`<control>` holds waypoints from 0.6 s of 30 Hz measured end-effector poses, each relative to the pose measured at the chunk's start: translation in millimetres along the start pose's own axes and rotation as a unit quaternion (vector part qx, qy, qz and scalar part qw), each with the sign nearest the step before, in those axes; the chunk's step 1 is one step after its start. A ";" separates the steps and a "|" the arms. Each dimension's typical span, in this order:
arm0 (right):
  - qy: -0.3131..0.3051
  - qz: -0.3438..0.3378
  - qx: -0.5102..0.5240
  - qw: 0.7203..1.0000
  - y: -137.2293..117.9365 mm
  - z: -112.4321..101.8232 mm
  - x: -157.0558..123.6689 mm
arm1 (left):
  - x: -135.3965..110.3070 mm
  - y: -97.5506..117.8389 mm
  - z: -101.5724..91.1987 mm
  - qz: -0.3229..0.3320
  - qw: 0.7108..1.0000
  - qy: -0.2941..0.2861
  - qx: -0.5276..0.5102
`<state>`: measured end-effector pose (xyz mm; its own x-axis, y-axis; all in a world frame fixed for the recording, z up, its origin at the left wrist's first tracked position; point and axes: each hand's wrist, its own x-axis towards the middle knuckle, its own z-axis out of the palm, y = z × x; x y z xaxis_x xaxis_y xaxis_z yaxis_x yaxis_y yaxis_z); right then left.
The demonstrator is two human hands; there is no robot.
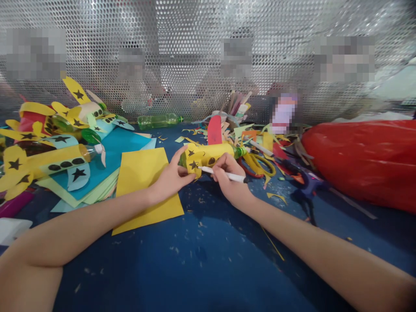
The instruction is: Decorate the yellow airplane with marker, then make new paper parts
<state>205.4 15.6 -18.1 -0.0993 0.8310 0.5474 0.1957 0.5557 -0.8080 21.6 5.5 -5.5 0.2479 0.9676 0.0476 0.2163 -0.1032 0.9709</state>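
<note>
"Two hands are showing on my feed. What is each one doing?"

"I'm watching the left hand (170, 175) pinching the near end of a yellow-wrapped bottle (211, 152), thumb below and fingers curled round it. The right hand (229, 177) is gripping a white marker (225, 175), closed round its barrel like a pencil."

"Where is the bottle lying?"

"It's lying on its side on the blue table (201, 260), just past the fingertips, with its green neck pointing right. A red paper fin (214, 130) is standing up from its top. I'm seeing the marker tip touching the yellow wrap right beside a black star (194, 164)."

"What is sitting around it?"

"A yellow paper sheet (143, 190) is lying under the left wrist, overlapping a stack of coloured sheets. Finished bottle planes (48, 160) are piling up at far left. A bare green bottle (157, 121) is resting against the perforated metal screen (195, 43). Paper scraps (260, 162) are crowding the space behind the right hand, and a red plastic bag (360, 156) is bulging at the right."
</note>
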 end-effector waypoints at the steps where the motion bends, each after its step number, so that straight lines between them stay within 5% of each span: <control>1: 0.000 0.001 -0.001 1.000 0.4 0.1 0.0 | -0.1 0.3 0.0 0.000 1.000 0.000 -0.001; 18: -0.009 0.016 -0.012 1.000 -0.7 -0.7 0.1 | -0.5 -0.2 0.5 0.007 1.000 -0.007 -0.004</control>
<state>205.9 15.2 -17.4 -0.1108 0.8486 0.5172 0.2228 0.5284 -0.8192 21.9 5.0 -5.9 0.2649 0.9625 0.0581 0.2050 -0.1150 0.9720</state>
